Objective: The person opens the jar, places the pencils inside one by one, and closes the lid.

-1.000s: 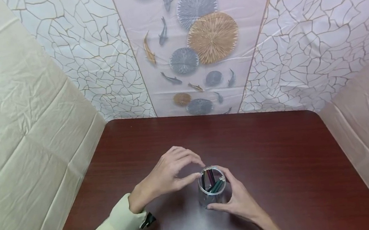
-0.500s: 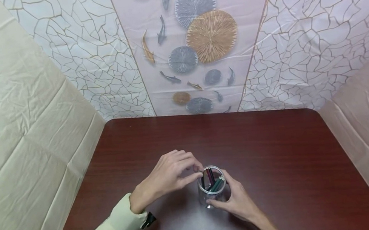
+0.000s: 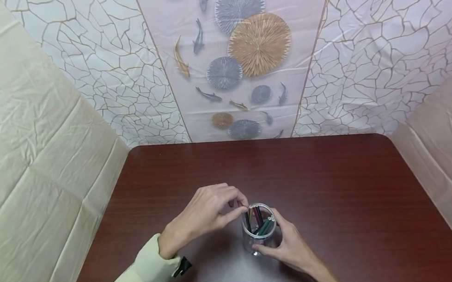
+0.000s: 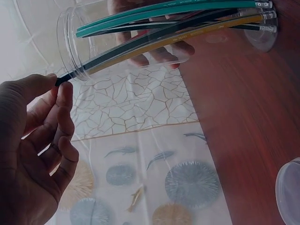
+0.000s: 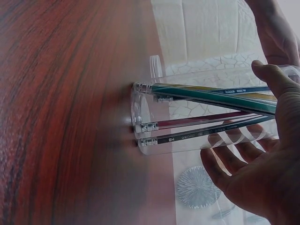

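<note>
A clear jar [image 3: 249, 246] stands on the table with several pencils in it, their eraser ends down. My right hand [image 3: 294, 246] grips the jar from the right, thumb on the near side and fingers behind. At the rim, the thumb and fingertips of my left hand [image 3: 209, 208] pinch the top end of a dark pencil [image 4: 140, 41], most of which is still inside the jar. Around it lean teal pencils [image 4: 178, 9] and a yellow pencil [image 4: 201, 35]. The right wrist view also shows a maroon pencil [image 5: 197, 120] and a black pencil [image 5: 187, 136] marked HB.
A round clear lid [image 4: 289, 193] lies on the table, at the left wrist view's right edge; the left hand hides it in the head view. The dark red table [image 3: 339, 184] meets patterned cloth [image 3: 215, 44] at the back, with pale cloth at both sides.
My left hand has closed in on the jar's rim, its thumb and fingers coming together on the end of the dark pencil. The right hand keeps its grip on the jar.
</note>
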Action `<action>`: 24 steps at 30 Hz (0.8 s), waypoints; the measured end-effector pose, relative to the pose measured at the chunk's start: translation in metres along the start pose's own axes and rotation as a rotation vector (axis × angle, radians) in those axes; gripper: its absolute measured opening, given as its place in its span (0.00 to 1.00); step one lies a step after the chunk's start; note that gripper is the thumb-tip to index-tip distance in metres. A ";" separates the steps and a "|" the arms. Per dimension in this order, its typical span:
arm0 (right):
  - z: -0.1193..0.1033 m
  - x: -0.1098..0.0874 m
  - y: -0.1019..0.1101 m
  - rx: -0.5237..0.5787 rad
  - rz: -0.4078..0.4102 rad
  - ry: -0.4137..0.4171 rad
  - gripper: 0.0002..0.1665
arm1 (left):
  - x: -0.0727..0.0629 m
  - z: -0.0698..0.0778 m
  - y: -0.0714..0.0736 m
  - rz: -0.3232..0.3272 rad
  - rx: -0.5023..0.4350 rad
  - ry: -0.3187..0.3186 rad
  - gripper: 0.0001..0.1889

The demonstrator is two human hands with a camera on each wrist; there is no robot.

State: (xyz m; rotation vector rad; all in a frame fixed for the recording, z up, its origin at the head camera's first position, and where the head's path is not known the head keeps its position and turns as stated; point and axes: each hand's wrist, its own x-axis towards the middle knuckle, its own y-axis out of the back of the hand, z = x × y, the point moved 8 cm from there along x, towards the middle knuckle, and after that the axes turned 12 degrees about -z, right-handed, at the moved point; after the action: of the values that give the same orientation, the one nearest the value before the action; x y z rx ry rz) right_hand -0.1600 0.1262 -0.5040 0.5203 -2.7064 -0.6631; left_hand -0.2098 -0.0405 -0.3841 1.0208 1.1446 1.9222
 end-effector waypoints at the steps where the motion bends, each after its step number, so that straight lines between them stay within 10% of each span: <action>1: 0.000 0.000 0.000 -0.003 0.001 0.001 0.51 | 0.000 -0.001 0.000 -0.002 -0.007 0.004 0.03; 24: -0.002 0.000 0.000 -0.035 0.009 0.004 0.51 | -0.001 -0.002 -0.003 -0.005 -0.068 -0.033 0.02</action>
State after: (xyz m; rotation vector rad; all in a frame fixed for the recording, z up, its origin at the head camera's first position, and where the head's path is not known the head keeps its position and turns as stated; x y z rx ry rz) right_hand -0.1595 0.1258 -0.5026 0.4993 -2.6868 -0.7049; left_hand -0.2109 -0.0407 -0.3882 1.0083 1.0548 1.9198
